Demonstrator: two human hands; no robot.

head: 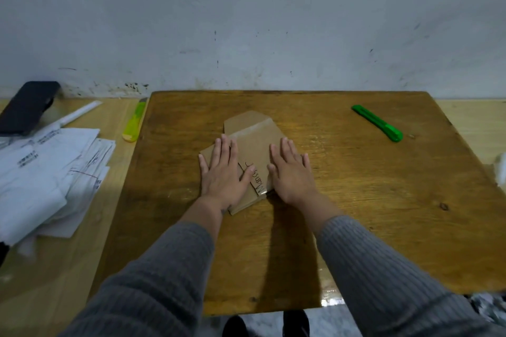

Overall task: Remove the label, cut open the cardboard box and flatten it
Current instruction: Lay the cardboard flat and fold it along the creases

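The left hand [223, 169] and the right hand [293, 172] lie flat with fingers spread, pressing down on the box [253, 142] in the middle of the wooden board [356, 186]. The box looks flat already. The green knife [379, 123] lies apart, so the job seems almost done.

In front of me lay a dark wooden board [356, 200] on a paler table [54, 268], pushed up against a scuffed white wall [246, 22]. To my left sat a loose pile of printed papers [49, 172], with a black phone [27, 107] beyond it near the wall. A white stick [76, 115] lay slanted between phone and papers. A yellow cutter [134, 123] rested just beside the board's left edge.
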